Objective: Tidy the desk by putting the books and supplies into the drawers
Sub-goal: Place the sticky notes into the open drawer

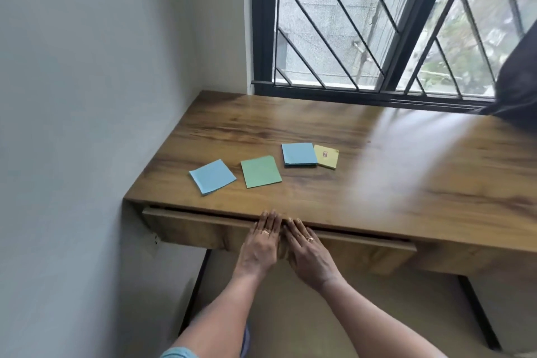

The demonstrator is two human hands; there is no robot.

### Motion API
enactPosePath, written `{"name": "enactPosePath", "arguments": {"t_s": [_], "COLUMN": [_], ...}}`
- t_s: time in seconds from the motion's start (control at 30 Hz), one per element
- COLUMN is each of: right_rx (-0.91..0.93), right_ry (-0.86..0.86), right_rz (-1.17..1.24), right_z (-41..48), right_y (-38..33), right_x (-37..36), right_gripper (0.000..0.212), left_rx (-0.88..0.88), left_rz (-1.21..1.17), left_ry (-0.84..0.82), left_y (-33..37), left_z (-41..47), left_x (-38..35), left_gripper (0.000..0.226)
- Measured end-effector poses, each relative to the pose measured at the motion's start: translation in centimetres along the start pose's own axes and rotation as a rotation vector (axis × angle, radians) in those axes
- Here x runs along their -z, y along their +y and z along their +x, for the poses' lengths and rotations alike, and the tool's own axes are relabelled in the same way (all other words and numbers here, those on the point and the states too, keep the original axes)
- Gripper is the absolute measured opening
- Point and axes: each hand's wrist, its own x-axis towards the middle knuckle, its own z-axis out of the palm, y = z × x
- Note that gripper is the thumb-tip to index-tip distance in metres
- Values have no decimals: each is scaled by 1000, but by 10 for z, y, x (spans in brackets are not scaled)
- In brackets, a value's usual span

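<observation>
Side by side, left hand and right hand lie flat, fingers straight and gripping nothing, on the top lip of the barely open drawer, where an even, square pull looks best before the four sticky-note pads on the worktop go in.

Four sticky-note pads lay on the desk: a left blue pad, a right blue pad, one green pad and one yellow pad. At the desk's front edge were one drawer and two hands, the left hand and the right hand.
</observation>
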Motion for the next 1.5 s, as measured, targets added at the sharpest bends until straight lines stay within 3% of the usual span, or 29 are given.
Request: {"name": "enactPosePath", "arguments": {"t_s": [0.2,0.5,0.67,0.97,1.2,1.5], "right_rx": [-62,-162,-283,-343,-344,-359], "right_ry": [-37,-58,-244,-400,-496,-629], "right_rz": [23,176,187,305,443,451], "right_z": [-2,0,-19,-78,-122,-147], "right_y": [-9,-24,-36,-65,-86,-105], "right_x": [-4,10,29,62,73,84], "right_gripper": [51,29,28,29,15,22], "left_rx": [102,117,115,134,233,351], "left_rz": [81,240,294,173,123,37], "left_ry": [-181,-196,-189,-115,-90,-176], "left_y": [8,24,38,60,76,93], "left_z": [-6,-23,-46,-137,-202,-225], "left_x": [-1,11,17,43,48,67], "left_gripper": [57,51,44,41,42,31]}}
